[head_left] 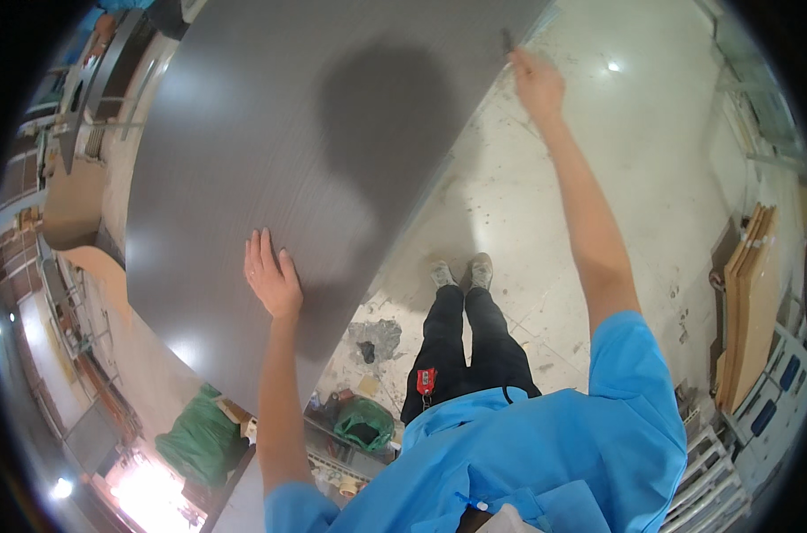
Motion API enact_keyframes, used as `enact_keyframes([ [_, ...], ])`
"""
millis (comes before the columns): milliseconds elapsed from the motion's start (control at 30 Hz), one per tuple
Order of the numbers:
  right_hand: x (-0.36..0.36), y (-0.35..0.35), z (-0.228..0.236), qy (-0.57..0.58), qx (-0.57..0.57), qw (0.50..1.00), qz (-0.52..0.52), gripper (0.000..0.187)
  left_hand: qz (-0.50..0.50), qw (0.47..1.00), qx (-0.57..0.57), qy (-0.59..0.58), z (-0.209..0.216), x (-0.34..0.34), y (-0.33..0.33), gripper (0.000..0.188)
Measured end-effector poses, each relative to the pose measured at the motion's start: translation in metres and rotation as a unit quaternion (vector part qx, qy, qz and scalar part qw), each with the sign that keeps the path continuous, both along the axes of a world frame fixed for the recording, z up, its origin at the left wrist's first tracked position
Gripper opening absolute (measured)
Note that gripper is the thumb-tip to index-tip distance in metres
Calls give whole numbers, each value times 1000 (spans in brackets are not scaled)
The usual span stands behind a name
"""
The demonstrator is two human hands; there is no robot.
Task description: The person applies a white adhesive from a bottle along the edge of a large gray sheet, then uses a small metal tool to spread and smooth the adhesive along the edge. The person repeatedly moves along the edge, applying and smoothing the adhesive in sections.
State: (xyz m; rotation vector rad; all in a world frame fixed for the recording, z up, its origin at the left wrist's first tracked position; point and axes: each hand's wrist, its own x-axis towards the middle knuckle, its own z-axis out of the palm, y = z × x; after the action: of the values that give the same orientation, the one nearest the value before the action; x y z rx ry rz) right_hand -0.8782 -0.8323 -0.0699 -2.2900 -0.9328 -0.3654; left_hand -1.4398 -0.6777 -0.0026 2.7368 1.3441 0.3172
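A large dark grey-brown panel (243, 169) with a fine grain lies in front of me and to my left. My left hand (273, 277) rests flat on its surface near the close end, fingers stretched and holding nothing. Out at the panel's far right edge, my right hand (539, 84) is closed around a small dark tool (507, 41). That tool is blurred and its kind cannot be made out; its tip is at or just over the panel's edge. My head's shadow falls across the panel's middle.
Pale, stained floor (617, 178) stretches to the right of the panel. Stacked boards (748, 306) lean at the far right, near a white rack (710, 475). Green sacks (199, 435) lie close by on the left. A curved brown sheet (75, 209) stands at the far left.
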Motion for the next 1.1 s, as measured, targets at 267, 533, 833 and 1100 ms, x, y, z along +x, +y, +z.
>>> enact_keyframes([
  [267,-97,-10,4,168,138,976,2,28,9,1000,2,-4,-1,-2,-2,54],
  [533,-299,-48,1,94,69,988,100,33,0,999,23,-28,-8,-4,1,55],
  [833,-553,-94,-1,-18,53,961,271,56,-84,982,-84,-147,-7,-81,13,57],
  [1100,-360,-51,32,74,-125,983,113,32,29,998,45,16,-5,-214,35,54],
])
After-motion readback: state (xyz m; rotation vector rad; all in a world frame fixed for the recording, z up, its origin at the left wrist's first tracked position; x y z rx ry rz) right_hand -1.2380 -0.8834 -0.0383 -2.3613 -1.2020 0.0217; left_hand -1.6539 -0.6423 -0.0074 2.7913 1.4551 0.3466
